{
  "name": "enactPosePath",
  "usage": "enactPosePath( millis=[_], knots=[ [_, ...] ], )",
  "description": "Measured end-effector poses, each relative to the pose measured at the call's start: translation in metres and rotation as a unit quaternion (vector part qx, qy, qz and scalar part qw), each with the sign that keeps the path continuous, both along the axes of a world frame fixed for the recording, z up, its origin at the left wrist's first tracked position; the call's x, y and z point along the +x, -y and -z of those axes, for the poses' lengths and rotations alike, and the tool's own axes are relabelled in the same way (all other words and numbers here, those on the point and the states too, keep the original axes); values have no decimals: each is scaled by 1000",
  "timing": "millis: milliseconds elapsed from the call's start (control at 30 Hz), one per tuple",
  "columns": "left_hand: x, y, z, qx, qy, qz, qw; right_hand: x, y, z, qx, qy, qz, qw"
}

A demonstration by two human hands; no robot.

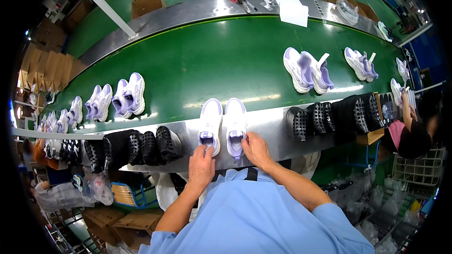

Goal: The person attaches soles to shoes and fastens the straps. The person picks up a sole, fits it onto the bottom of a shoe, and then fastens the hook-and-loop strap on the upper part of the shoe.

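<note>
Directly before me, a pair of white sneakers with lavender trim rests on the metal ledge, toes pointing away. My left hand (201, 163) has its curled fingers at the heel opening of the left sneaker (211, 117). At the heel collar of the right sneaker (236, 116), my right hand (257, 149) grips the right side, thumb near the opening. A lavender pull tab sticks out at that heel. The fingertips of both hands are partly hidden by the shoes and knuckles.
The green belt (197, 61) carries more sneakers, including a pair (299, 73) at right and a pair (129, 96) at left. Black lugged shoes (167, 143) line the metal ledge (270, 129) on both sides. Screwdrivers (241, 0) lie beyond. A co-worker (409, 131) stands far right.
</note>
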State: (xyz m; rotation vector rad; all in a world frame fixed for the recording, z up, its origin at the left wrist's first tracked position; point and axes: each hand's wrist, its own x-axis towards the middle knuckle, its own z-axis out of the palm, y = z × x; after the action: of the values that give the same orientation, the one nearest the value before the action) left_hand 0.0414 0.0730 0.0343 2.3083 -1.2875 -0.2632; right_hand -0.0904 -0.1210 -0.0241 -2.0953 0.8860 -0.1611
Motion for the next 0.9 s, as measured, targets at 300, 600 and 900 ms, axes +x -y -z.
enactPosePath(
  millis=[300,600,900],
  knots=[
    [8,13,25,87,-132,23,987,40,-3,-15,-52,-23,-42,997],
    [71,89,51,169,11,-27,985,26,60,-70,-30,-77,-57,995],
    [202,108,22,313,2,-81,946,-22,295,-56,-240,-279,-17,930]
  ],
)
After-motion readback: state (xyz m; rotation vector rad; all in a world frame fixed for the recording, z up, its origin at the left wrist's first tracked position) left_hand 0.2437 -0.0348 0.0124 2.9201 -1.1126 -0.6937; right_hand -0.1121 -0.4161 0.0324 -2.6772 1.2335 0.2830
